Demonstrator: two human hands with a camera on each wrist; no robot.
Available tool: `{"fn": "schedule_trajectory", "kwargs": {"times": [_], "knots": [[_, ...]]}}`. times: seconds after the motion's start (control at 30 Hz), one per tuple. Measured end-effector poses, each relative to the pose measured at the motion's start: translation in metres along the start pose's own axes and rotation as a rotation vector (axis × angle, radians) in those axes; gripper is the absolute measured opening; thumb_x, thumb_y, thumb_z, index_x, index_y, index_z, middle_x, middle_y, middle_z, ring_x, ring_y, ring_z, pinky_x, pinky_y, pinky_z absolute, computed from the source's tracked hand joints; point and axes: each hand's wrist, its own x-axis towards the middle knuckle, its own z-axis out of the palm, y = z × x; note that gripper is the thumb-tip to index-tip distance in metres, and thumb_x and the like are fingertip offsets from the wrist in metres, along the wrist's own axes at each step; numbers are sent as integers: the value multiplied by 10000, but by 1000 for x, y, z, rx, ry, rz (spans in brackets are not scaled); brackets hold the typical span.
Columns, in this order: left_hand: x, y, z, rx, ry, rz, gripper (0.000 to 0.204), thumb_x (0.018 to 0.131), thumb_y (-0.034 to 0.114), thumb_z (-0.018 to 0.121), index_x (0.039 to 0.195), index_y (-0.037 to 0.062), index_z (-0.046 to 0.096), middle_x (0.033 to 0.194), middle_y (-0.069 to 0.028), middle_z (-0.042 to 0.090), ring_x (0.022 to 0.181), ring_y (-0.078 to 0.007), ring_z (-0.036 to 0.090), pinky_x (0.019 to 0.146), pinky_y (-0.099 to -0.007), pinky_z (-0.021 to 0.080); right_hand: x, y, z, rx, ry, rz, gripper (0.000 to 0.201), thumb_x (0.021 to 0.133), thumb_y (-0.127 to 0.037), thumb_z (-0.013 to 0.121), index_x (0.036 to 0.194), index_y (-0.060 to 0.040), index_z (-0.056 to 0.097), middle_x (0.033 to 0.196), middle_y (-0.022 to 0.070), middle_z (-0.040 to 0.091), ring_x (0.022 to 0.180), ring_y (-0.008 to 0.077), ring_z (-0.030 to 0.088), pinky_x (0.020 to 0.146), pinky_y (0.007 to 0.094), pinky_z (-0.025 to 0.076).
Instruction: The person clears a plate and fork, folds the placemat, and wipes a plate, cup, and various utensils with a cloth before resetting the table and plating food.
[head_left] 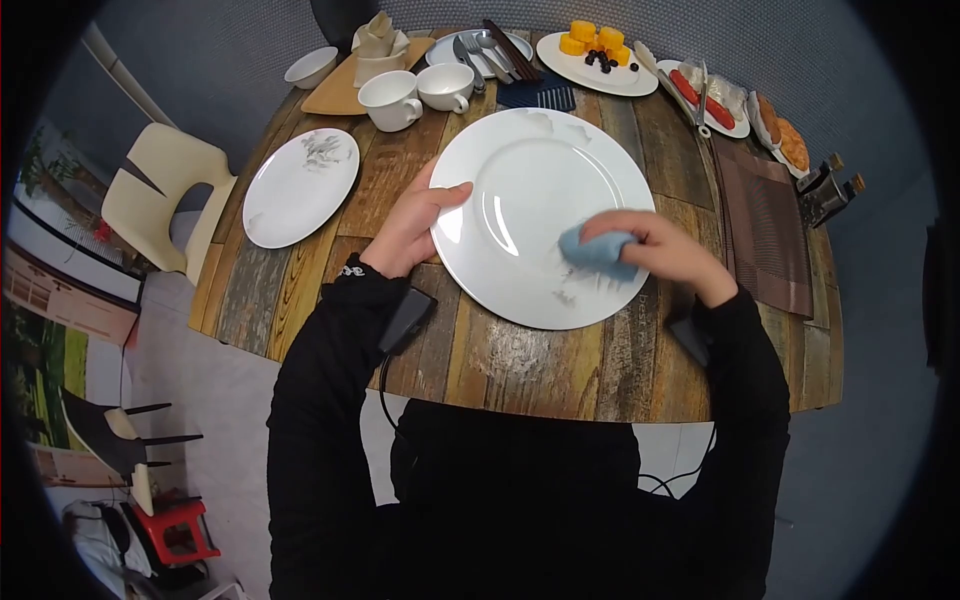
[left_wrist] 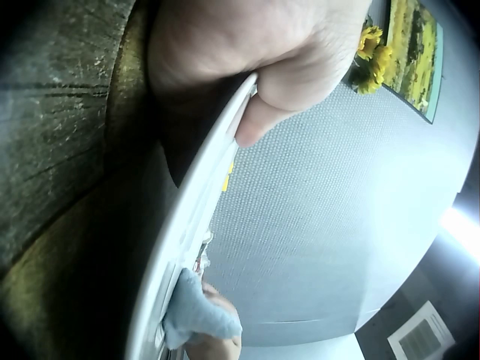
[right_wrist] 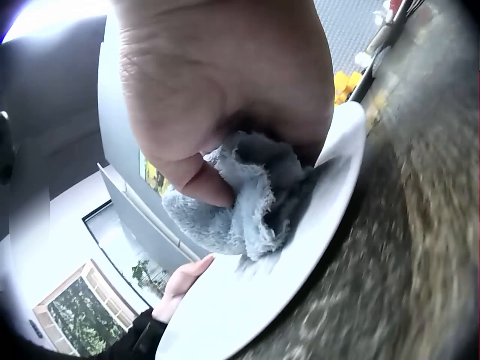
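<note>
A large white plate (head_left: 535, 200) is held above the wooden table in the head view, with grey marks on its lower right and upper rim. My left hand (head_left: 413, 222) grips its left rim, thumb on top and fingers underneath; the left wrist view shows the plate tilted. In my right hand (head_left: 668, 255) is a bunched light-blue cloth (head_left: 597, 250), pressed against the plate's right part beside the grey marks. Seen from the right wrist, thumb and fingers curl round the fuzzy cloth (right_wrist: 251, 199); some fingers are hidden behind it.
To the left lies a smaller white plate (head_left: 300, 190) with grey marks. Behind stand two white cups (head_left: 391, 101), a cutlery plate (head_left: 440, 50), a fruit plate (head_left: 560, 68) and a sausage plate (head_left: 738, 128). A brown placemat (head_left: 765, 230) and bottles (head_left: 825, 195) are at right.
</note>
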Motion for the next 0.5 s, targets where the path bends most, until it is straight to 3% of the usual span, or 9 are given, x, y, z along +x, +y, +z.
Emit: {"fn": "schedule_trajectory", "kwargs": {"times": [0.07,0.3,0.5], "knots": [[-1,1,1,8,10,2,525,794,-26,490,1271,32,279,1179,-161,443,1031,-247,515,856,-358,455,-4,-2,10,-28,-140,-65,352,660,-13,432,980,-41,576,1020,90,573,964,187,521,872,287,379],[1,-1,-3,59,-18,-8,513,788,-38,492,1264,21,307,1158,-157,470,1017,-231,525,849,-338,458,-9,-10,22,118,-281,-40,383,652,2,424,1000,-37,578,1043,85,569,997,191,510,902,284,355],[0,-1,-2,52,-30,-10,518,789,-38,492,1270,21,307,1165,-153,469,1014,-226,524,848,-324,455,-15,-16,37,141,-426,-134,416,613,38,437,1001,-21,576,1071,92,562,1021,228,503,912,309,353]]}}
